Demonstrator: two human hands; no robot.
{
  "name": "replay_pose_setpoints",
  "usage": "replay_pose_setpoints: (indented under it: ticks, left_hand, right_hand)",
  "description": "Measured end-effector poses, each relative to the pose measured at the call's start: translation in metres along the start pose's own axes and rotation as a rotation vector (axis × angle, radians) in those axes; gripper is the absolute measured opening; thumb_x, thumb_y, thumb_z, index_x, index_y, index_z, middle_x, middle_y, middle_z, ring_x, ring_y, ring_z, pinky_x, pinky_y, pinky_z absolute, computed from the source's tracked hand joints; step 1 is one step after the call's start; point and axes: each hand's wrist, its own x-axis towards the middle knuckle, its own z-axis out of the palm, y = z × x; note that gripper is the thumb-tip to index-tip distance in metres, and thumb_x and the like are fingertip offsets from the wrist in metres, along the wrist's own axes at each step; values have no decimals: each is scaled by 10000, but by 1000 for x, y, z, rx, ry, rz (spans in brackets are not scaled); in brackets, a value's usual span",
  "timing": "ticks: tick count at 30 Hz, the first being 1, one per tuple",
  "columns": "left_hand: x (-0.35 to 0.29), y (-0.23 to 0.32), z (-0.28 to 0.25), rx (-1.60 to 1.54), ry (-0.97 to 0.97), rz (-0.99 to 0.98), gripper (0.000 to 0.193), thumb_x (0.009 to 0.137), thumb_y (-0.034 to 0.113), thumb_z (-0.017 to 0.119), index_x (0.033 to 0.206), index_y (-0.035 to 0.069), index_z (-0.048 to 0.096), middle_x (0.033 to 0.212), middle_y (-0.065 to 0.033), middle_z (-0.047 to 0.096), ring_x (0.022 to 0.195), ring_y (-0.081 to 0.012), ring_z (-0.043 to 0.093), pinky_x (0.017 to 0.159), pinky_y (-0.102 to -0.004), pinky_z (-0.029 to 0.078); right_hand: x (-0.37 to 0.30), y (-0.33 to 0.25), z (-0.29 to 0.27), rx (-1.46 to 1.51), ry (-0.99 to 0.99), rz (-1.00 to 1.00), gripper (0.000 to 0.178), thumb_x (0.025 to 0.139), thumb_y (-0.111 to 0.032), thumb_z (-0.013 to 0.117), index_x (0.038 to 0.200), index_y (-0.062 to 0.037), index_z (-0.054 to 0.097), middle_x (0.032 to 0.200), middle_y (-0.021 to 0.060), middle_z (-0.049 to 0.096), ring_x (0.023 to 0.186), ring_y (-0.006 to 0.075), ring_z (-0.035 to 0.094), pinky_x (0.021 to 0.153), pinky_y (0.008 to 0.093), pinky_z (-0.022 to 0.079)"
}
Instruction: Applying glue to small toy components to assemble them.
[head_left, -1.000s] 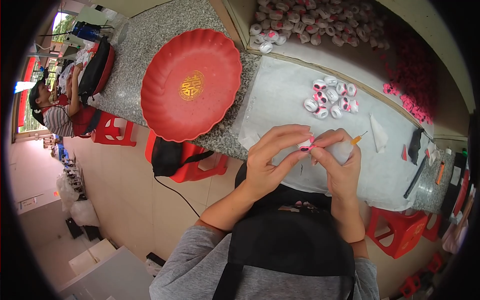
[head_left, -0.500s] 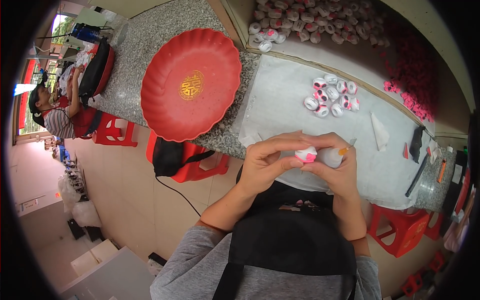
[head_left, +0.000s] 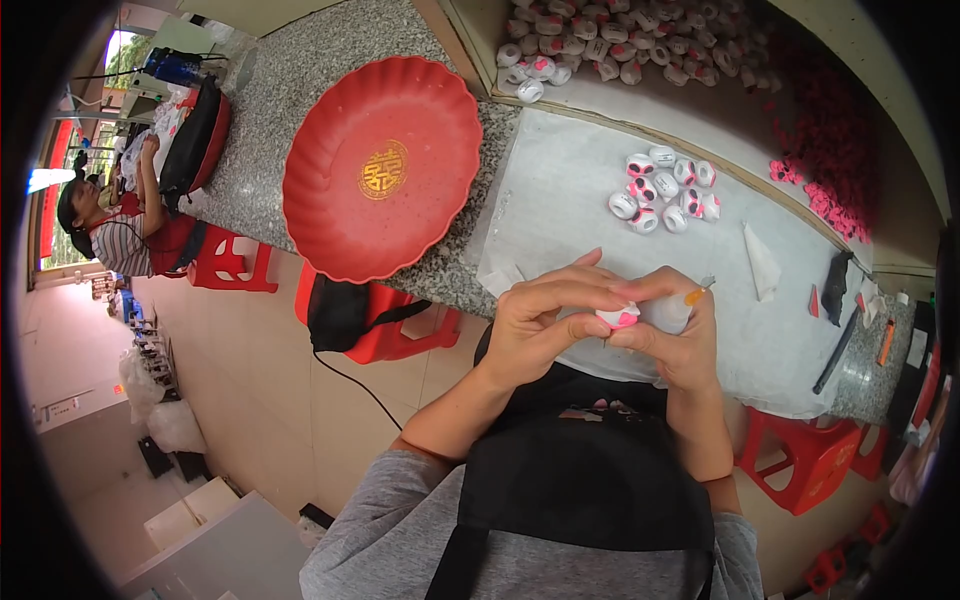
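While your left fingers (head_left: 565,299) pinch a white-and-pink piece (head_left: 620,317), your right fingers (head_left: 652,343) grip a translucent bottle (head_left: 668,315) beside it.
You hold both above the white sheet (head_left: 570,200) near the front edge of the bench (head_left: 335,45); bare sheet opens rightward, loose pieces (head_left: 666,185) cluster beyond, the red dish (head_left: 345,120) reaches the edge leftward.

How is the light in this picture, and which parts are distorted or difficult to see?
Head view, rim: black corners, bowed edges; head view, far left: a burnt-out white glare; head view, upper right: the pink pile mostly in shadow, pieces merging; head view, centre: the left hand and right hand well lit, fairly sharp.
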Motion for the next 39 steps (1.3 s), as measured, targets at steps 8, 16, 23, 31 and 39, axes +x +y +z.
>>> replay_pose_setpoints:
  ticks: [8,16,23,31,39]
  left_hand:
    - [2,4,6,-97,66,-129,234,702,7,552,927,-50,527,929,-148,547,924,-206,501,944,-443,218]
    - [-2,-1,9,122,83,28,235,717,0,531,946,-52,509,921,-140,542,906,-197,505,942,-434,221]
    - [0,-1,11,-1,98,-60,220,714,27,549,929,-18,535,915,-87,564,894,-164,515,942,-414,224]
    - [14,-8,13,83,-48,-145,235,677,4,568,909,12,538,898,-105,552,873,-203,515,910,-385,272]
    - [56,-24,23,1084,-226,305,274,626,71,604,897,77,557,802,-65,492,816,-226,453,699,-309,359]
  right_hand:
    - [1,-1,0,-16,78,42,275,632,14,587,896,41,517,754,97,549,532,95,487,426,187,379]
    - [-1,4,0,1,54,-27,291,674,27,565,961,14,524,682,34,542,574,58,491,489,169,368]
    - [-3,7,-7,66,37,5,275,669,6,591,935,25,525,646,59,546,531,71,489,462,182,375]
    - [-8,9,-22,19,126,39,293,676,12,576,963,17,514,666,55,541,518,62,466,448,178,374]
    - [-21,-11,-52,-278,465,-79,373,704,-44,516,1064,16,439,699,61,538,512,49,399,469,156,331]
